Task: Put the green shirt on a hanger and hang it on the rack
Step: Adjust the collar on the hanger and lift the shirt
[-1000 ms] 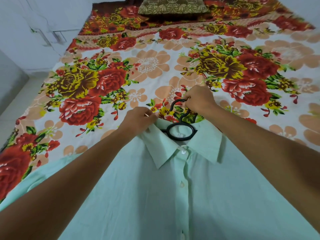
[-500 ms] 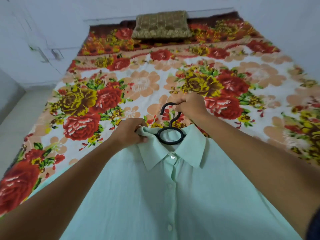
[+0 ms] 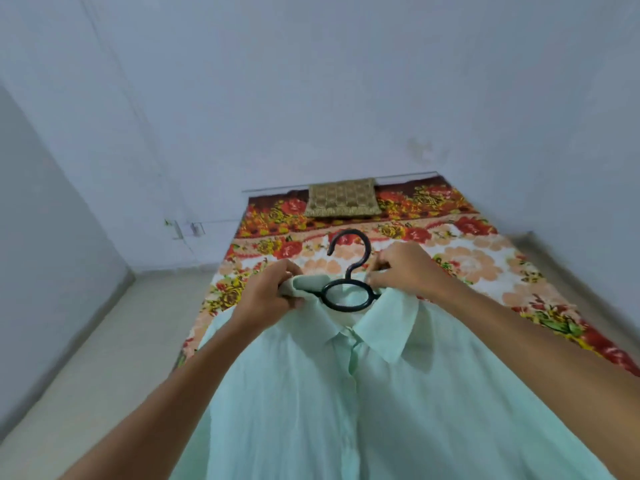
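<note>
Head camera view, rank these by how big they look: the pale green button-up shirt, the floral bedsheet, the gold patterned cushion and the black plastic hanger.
1. Pale green button-up shirt, though it is nearest the camera.
2. Floral bedsheet.
3. Gold patterned cushion.
4. Black plastic hanger, partly hidden inside the shirt, so unsure against the cushion.

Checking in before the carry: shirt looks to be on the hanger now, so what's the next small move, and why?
Probably shift the right hand onto the black hanger at its hook. The green shirt already hangs from it, with both hands pinching the collar; the left hand can then let go. No rack is in view yet.
</note>
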